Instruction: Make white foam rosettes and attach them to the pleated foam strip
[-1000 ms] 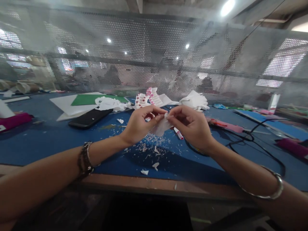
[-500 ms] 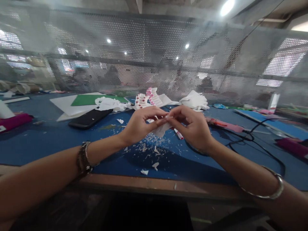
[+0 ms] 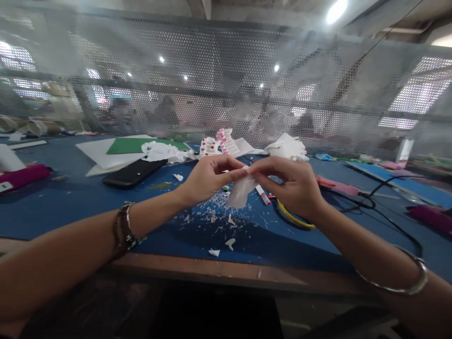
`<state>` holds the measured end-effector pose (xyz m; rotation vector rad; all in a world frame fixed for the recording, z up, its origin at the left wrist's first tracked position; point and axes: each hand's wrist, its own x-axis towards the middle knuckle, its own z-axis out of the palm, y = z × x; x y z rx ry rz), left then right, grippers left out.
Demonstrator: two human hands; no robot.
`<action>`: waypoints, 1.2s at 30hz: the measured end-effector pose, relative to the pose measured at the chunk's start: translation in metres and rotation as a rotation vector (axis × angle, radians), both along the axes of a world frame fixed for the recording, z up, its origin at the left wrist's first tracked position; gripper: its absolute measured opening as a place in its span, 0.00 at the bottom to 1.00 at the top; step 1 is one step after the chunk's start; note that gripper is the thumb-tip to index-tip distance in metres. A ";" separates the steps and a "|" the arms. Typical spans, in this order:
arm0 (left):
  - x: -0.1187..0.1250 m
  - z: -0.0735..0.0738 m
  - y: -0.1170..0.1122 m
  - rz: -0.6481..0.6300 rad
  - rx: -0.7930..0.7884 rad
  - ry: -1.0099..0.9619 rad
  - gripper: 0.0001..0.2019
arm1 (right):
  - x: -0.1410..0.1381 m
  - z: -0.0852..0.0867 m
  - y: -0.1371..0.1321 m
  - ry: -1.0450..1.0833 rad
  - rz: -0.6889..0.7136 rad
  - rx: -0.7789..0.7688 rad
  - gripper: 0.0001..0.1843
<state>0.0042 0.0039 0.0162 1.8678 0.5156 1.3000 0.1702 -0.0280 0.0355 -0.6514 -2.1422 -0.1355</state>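
Between my two hands hangs a thin, whitish piece of tissue-like paper [image 3: 240, 192], held by its upper edge above the table. My left hand [image 3: 211, 178] pinches it between thumb and fingers. On the other side, my right hand [image 3: 294, 181] pinches the same edge, its fingertips close to the left ones. Small white paper scraps [image 3: 213, 214] lie scattered on the blue tabletop below. A white marker-like stick with a red end [image 3: 263, 195] lies just behind the paper. Beneath my right hand a yellow curved handle [image 3: 291, 217] shows, its rest hidden.
A black phone [image 3: 135, 173] lies left, before green sheet [image 3: 146, 146] and crumpled white paper [image 3: 165, 153]. Behind my hands are pink-dotted strips [image 3: 228, 141] and a white paper stack [image 3: 287, 147]. A pink-handled corded tool [image 3: 339, 186] lies right. A perforated screen [image 3: 212, 84] stands behind.
My right hand has shifted slightly right and outward. More of the thin paper now hangs down between the hands, and the yellow handle has come into view.
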 end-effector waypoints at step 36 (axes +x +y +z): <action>-0.002 -0.002 0.003 0.068 0.228 0.096 0.05 | -0.002 -0.001 0.006 0.052 -0.066 -0.195 0.06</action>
